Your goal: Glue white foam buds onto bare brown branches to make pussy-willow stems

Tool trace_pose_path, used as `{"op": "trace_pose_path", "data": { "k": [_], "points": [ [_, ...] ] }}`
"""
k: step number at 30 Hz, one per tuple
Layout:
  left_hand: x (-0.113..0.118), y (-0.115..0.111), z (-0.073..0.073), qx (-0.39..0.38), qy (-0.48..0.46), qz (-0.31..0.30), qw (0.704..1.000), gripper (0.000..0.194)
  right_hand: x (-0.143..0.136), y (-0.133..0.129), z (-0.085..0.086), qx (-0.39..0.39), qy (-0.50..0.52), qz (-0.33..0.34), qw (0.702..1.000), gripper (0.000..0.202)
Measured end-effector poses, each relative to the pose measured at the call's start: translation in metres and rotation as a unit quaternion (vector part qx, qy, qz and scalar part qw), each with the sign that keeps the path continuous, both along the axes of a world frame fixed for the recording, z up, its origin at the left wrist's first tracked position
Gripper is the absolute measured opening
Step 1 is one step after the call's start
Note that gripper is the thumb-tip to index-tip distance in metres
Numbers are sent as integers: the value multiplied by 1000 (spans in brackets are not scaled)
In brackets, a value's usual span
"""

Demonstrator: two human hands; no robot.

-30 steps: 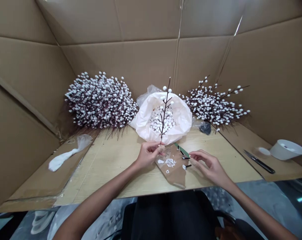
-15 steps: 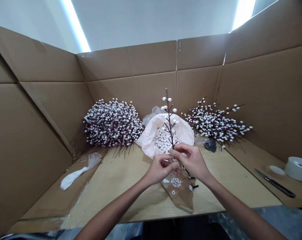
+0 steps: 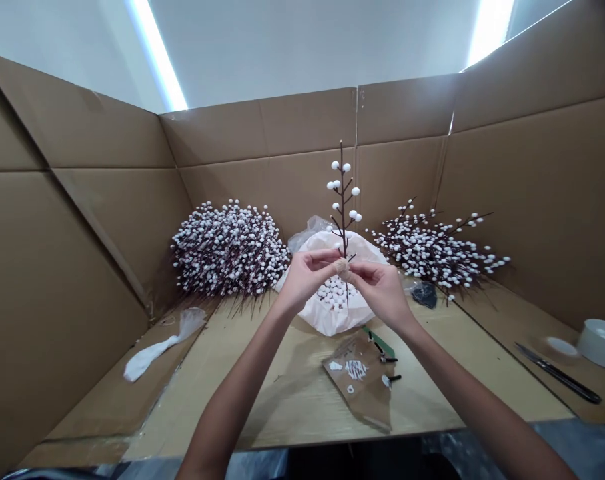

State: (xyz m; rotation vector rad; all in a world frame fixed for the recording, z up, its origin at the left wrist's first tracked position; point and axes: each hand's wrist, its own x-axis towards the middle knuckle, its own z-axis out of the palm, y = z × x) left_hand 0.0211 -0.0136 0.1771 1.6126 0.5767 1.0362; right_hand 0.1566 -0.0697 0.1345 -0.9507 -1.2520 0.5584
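There's your thin dark-brown branch with round white berries (image 3: 343, 223), upright in front of the white plastic bag (image 3: 327, 323), long axis rising from your fingertips: left hand (image 3: 305, 277) and right hand (image 3: 381, 291) both pinching its lower stem, equally near.

The right hand (image 3: 383, 293), earlier lower and farther right, now joins the left hand (image 3: 306, 277) mid-frame; the stem (image 3: 343, 217) stands higher.

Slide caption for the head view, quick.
Left hand and right hand hold a thin brown twig with round white berries upright near an open white plastic bag.
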Motion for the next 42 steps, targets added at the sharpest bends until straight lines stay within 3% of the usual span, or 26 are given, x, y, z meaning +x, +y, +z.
{"op": "trace_pose_path", "data": {
  "k": [4,9,12,18,22,27,30,33,38,42],
  "points": [
    [14,2,1,13,-62,14,998,16,5,9,3,12,-1,-14,1000,30],
    [22,10,6,13,-125,53,991,15,12,9,7,17,31,17,999,40],
    [20,14,9,7,-144,70,987,16,18,9,5,13,39,24,999,32],
    [11,21,14,4,-182,63,981,18,33,21,-9,-22,20,9,1000,28],
    [4,23,14,-3,-165,33,986,23,38,39,-26,-44,-52,-2,998,31],
    [0,24,14,-11,-157,19,987,26,42,67,-51,-99,-266,5,959,31],
    [0,23,13,-15,-161,13,987,24,42,79,-60,-124,-350,20,928,22],
    [0,23,12,-9,-152,4,988,23,40,89,-66,-140,-430,35,891,25],
    [-1,20,13,-13,-157,-3,987,22,35,101,-70,-154,-485,63,858,23],
    [-3,17,15,-33,-186,-17,982,19,34,101,-69,-148,-471,85,865,11]
  ]
}}
